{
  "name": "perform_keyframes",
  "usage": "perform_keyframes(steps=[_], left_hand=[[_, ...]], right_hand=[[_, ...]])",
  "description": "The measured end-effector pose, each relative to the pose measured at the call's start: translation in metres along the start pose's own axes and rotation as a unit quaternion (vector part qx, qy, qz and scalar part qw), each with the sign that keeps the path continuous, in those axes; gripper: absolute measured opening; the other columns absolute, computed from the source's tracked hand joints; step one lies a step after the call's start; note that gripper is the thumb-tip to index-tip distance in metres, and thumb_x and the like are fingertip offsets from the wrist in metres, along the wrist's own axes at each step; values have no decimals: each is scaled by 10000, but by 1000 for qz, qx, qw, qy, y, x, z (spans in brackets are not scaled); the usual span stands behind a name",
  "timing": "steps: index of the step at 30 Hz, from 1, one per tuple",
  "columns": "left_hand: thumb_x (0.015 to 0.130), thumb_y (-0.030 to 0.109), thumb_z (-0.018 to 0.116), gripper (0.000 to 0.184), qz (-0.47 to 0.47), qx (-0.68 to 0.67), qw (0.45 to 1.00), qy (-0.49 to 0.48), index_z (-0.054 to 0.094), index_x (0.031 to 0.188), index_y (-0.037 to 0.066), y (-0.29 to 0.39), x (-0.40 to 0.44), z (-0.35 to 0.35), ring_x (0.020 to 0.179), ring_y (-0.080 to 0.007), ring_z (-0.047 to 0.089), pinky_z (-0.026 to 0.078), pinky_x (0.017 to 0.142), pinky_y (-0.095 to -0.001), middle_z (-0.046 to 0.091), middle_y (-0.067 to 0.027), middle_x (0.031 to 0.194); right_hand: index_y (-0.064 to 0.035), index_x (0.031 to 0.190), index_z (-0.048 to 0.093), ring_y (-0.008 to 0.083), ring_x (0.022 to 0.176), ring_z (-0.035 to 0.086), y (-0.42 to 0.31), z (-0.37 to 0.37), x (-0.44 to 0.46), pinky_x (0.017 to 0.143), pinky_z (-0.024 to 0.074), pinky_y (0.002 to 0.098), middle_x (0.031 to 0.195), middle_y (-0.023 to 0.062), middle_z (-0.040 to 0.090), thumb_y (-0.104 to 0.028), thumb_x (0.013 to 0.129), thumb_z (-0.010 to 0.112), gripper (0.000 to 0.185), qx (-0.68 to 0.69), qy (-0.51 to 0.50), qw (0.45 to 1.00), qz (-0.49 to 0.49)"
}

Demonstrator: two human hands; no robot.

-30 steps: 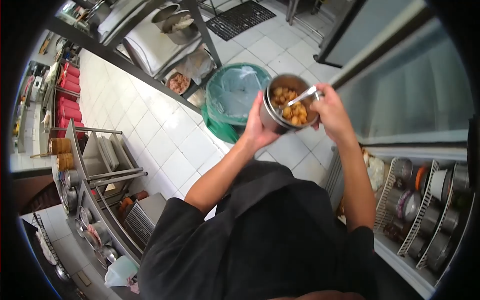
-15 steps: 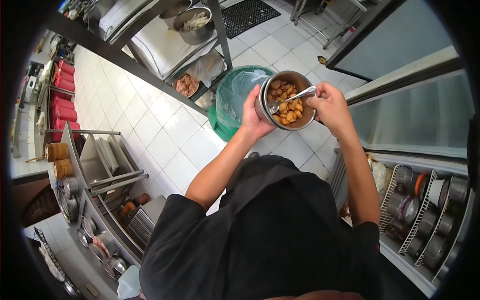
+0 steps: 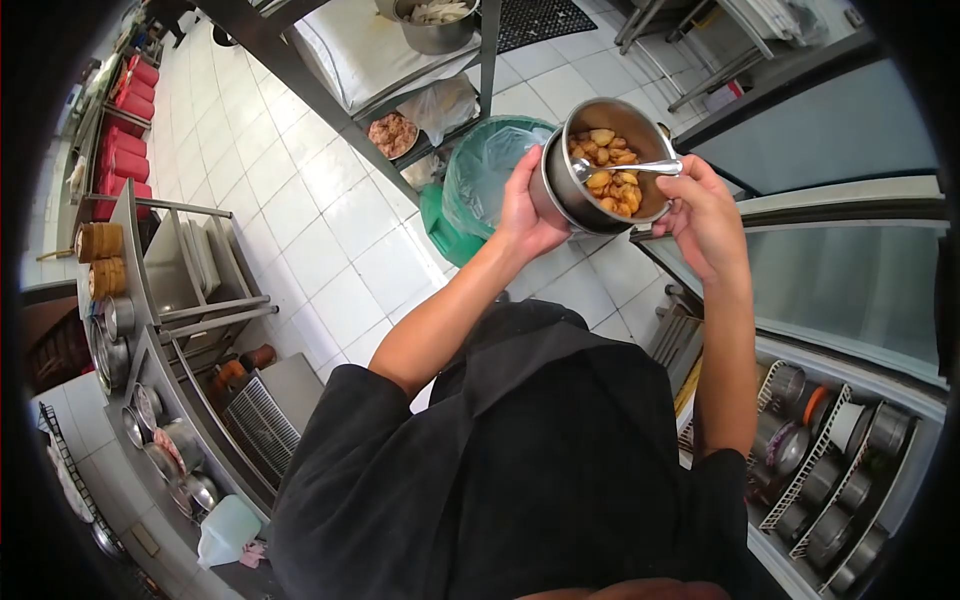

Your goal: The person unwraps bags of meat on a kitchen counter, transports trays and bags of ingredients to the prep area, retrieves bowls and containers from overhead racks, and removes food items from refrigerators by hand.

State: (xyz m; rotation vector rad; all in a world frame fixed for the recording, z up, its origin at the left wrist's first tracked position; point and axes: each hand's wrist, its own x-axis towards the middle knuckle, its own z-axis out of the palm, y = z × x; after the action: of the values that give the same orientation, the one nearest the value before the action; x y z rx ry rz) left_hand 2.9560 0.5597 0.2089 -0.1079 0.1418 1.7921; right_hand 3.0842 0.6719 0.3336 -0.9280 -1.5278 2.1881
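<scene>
A round metal pot (image 3: 552,190), apparently stacked with a second one, is tilted toward me. Inside are several golden-brown food pieces (image 3: 612,192), with a metal spoon (image 3: 640,167) lying across them. My left hand (image 3: 532,208) is wrapped round the left side of the pot. At the right rim, my right hand (image 3: 703,208) pinches the spoon's handle end, its other fingers curled beneath. The green bin (image 3: 485,165) with a clear liner is on the floor beyond my left hand.
An open refrigerator (image 3: 905,395) with pots on wire racks is at right, its glass door (image 3: 850,280) above. Shelving (image 3: 345,115) holds a pot and a bowl of raw meat (image 3: 392,135). A metal counter (image 3: 150,345) with pans lines the left. A person's legs (image 3: 177,25) show far off.
Both hands and the pot have shifted right within the view. The view has also turned, with the refrigerator's racks lower and the bin further right. The pot's inside faces me more.
</scene>
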Motion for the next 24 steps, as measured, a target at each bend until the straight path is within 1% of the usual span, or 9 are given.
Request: perform_keyframes(steps=[3, 6, 10, 12, 14, 15, 19, 21, 24], left_hand=[[818, 517, 498, 578, 2, 4, 1000, 3, 484, 1232, 113, -5, 4, 0, 1177, -300, 443, 314, 1005, -493, 474, -117, 1280], [804, 541, 503, 606, -2, 18, 1000, 1, 485, 1232, 114, -12, 6, 2, 1173, -294, 444, 312, 1003, -490, 481, -109, 1275], [805, 552, 496, 616, -11, 16, 1000, -19, 481, 1238, 114, -18, 14, -2, 1175, -294, 440, 303, 1011, -488, 479, -105, 1278], [805, 556, 492, 621, -11, 16, 1000, -14, 477, 1242, 114, -22, 16, -2, 1178, -297, 436, 301, 1014, -487, 471, -104, 1287], [817, 556, 471, 622, -30, 6, 1000, -1, 466, 1255, 115, -25, 17, -1, 1190, -302, 424, 292, 1021, -486, 452, -104, 1307], [822, 557, 460, 623, -40, 3, 999, 2, 460, 1262, 116, -25, 20, -1, 1196, -305, 417, 288, 1024, -486, 443, -104, 1317], [858, 544, 388, 621, -55, -21, 998, -39, 410, 1312, 119, -29, 16, 5, 1244, -314, 363, 256, 1045, -490, 386, -111, 1367], [859, 549, 380, 637, -61, -5, 998, -20, 385, 1326, 115, -29, 10, 2, 1253, -314, 352, 254, 1048, -488, 371, -110, 1377], [872, 535, 359, 623, -50, 14, 999, 5, 375, 1329, 112, -34, 9, -2, 1246, -309, 369, 268, 1047, -482, 368, -117, 1376]], right_hand=[[-106, 808, 471, 76, 511, 512, -12, -5, -8, 463, 438, 226, 643, -16, 524, -91, 825, 537, 70, 47, 26, 999, 9], [-69, 815, 486, 128, 503, 545, -24, -20, -11, 489, 456, 284, 669, 34, 557, -77, 809, 539, 53, 79, 3, 996, -28], [-73, 798, 469, 133, 494, 558, -39, -25, -20, 493, 473, 283, 666, 44, 565, -66, 805, 535, 67, 65, 32, 994, -78], [-73, 790, 458, 142, 490, 561, -38, -25, -25, 469, 486, 290, 685, 51, 566, -61, 804, 533, 77, 58, 40, 994, -81], [-73, 793, 458, 145, 481, 559, -31, -19, -28, 448, 490, 292, 695, 54, 566, -56, 802, 534, 78, 46, 47, 994, -82], [-74, 793, 457, 149, 467, 554, -21, -20, -26, 414, 485, 293, 707, 60, 567, -44, 797, 538, 86, 44, 53, 994, -87], [-75, 801, 438, 152, 454, 539, 9, -12, -25, 395, 491, 304, 678, 53, 547, -30, 801, 530, 102, 61, 80, 992, -71], [-70, 797, 430, 150, 456, 542, 22, -13, -24, 380, 484, 292, 668, 56, 538, -25, 801, 527, 107, 57, 80, 993, -71], [-49, 782, 439, 140, 479, 557, 39, -19, -21, 393, 486, 271, 715, 83, 575, -36, 811, 539, 105, 48, 95, 989, -99]])
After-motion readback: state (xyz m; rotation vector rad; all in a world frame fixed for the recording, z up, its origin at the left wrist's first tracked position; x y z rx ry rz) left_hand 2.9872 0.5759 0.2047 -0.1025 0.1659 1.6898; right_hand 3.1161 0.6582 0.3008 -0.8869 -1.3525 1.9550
